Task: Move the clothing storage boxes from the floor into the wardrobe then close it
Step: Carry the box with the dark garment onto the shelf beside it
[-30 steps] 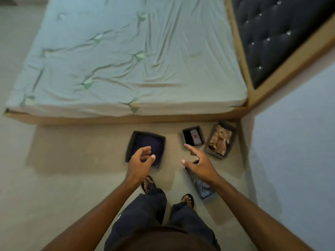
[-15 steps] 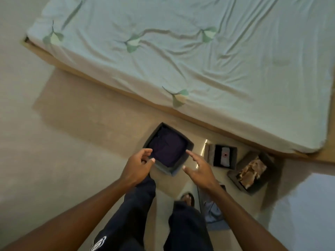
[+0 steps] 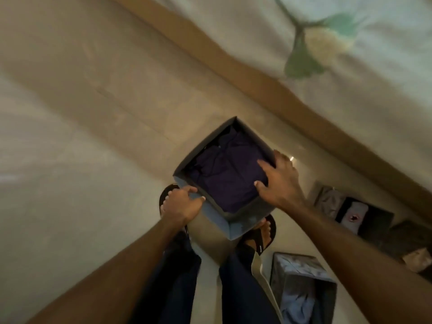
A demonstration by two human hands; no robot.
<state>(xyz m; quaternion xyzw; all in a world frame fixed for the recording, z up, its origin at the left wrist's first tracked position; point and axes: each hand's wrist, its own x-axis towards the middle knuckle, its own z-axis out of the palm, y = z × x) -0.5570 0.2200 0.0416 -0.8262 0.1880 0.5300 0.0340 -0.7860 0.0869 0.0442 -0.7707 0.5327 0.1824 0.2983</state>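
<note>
A box (image 3: 244,222) of purple clothes is seen on the floor (image 3: 93,206), its rim clasped by the left hand (image 3: 184,203) at 8 o'clock and the right hand (image 3: 281,182) at 3. Nothing appears stowed yet; other boxes (image 3: 294,267) are left at 4 o'clock.

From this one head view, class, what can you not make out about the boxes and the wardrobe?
- Wardrobe: outside the head view.
- Box: underside hidden, so whether it is off the floor is unclear.
- Grey box: lower part cut off by the bottom edge.
- Far boxes: contents blurred, partly behind the right arm.
</note>
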